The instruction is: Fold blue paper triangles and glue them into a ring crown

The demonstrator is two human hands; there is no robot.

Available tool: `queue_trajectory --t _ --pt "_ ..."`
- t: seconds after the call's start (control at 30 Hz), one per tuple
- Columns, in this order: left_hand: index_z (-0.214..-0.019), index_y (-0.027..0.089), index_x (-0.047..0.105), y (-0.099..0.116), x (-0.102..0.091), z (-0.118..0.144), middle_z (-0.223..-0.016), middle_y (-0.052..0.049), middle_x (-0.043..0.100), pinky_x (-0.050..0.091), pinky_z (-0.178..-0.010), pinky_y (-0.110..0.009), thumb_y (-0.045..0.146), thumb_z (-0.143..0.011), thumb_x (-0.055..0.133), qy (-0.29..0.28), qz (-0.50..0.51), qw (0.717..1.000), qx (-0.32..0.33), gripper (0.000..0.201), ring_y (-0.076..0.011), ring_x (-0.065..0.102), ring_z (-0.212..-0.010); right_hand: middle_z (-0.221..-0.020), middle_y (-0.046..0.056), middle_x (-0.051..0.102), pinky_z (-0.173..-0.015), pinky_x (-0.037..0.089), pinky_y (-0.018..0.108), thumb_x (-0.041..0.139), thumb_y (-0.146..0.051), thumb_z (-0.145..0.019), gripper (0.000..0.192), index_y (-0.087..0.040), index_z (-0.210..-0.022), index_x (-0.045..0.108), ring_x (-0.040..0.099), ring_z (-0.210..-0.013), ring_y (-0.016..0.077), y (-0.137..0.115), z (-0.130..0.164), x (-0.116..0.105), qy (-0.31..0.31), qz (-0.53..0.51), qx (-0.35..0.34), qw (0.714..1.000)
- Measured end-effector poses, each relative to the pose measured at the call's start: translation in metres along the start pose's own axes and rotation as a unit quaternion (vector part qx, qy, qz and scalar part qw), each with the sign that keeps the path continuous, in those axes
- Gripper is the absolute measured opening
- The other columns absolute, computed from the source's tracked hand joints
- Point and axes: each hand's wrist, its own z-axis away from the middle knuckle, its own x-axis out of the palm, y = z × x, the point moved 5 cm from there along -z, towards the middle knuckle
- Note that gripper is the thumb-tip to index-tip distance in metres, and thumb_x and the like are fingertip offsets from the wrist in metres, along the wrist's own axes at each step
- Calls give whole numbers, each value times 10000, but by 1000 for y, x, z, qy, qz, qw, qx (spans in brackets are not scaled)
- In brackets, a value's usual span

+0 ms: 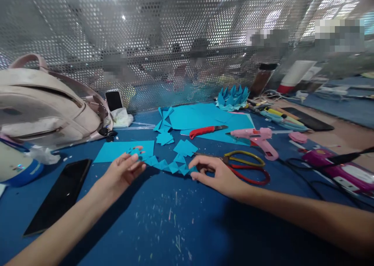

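Scissors [248, 165] lying at 3 o'clock; left hand [124, 172] and right hand [217, 174] pinching ends of folded paper chain [171, 165] on worktop [175, 219].

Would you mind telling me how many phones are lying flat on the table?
2: one phone lies near the left forearm, another at far right past the pens. More may be hidden.

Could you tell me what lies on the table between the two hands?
In the head view, a chain of folded blue paper pieces runs between the left hand and right hand.
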Motion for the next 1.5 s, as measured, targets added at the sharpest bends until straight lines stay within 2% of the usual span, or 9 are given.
queue_trajectory --t 0.07,0.13,0.23,0.37,0.57,0.83,1.07,1.37,1.5 --pt "-836 188 680 -10 16 12 -987 -69 751 587 -858 -363 366 -671 870 -41 -3 999 -28 308 -236 714 -948 -694 -4 596 -500 352 208 623 -344 -836 198 -149 -871 635 449 -538 85 -2 1 2 9 -2 -2 1000" --pt "-1059 187 689 -21 35 25 -1165 -116 719 557 -938 -414 356 -681 863 -98 -26 993 -66 449 -279 685 -1070 -687 1 606 -493 349 205 611 -327 -837 182 -148 -853 637 446 -531 85 -4 3 5 0 1 1 1000" --pt "-1041 166 690 -33 49 38 -1021 -97 767 544 -959 -414 314 -679 858 -102 -58 989 -91 425 -255 715 -1003 -662 1 606 -481 346 202 597 -305 -837 171 -141 -842 645 431 -503 81 -5 5 11 -21 18 -4 1000" --pt "-881 142 688 -38 55 43 -807 -68 785 590 -838 -365 271 -661 864 -70 -48 993 -86 309 -227 750 -819 -658 -2 603 -485 353 199 589 -269 -838 138 -144 -830 647 433 -506 82 -7 8 14 -30 44 -39 998" --pt "-759 124 703 -34 59 46 -675 -76 766 593 -708 -303 297 -670 850 -56 -80 992 -74 244 -208 735 -671 -726 -10 611 -516 365 186 664 -261 -792 163 -157 -918 653 451 -560 79 -12 12 19 -67 76 -89 991" --pt "-756 134 690 -43 62 46 -571 -55 724 556 -586 -293 300 -686 809 -86 -158 981 -67 215 -204 699 -554 -729 -8 633 -541 378 181 662 -271 -836 126 -172 -914 658 544 -622 91 -10 14 26 -97 53 -86 990" --pt "-792 145 664 -50 64 44 -598 -44 727 550 -562 -263 307 -692 791 -110 -143 982 -50 228 -184 692 -563 -656 -12 631 -572 381 191 635 -238 -854 99 -156 -800 642 516 -589 93 -12 12 27 -115 60 -53 990" --pt "-954 159 651 -55 57 46 -735 -59 771 585 -706 -270 247 -653 832 -140 -104 984 -44 362 -198 741 -702 -608 -24 602 -509 341 172 628 -256 -875 135 -140 -805 629 451 -520 73 -5 11 27 -136 7 -7 991" --pt "-942 149 681 -51 56 44 -745 -70 771 590 -702 -261 361 -777 757 -150 -128 980 -37 279 -202 745 -713 -604 -52 509 -510 329 169 670 -246 -841 116 -137 -878 659 427 -537 71 -3 11 27 -136 21 -17 990"
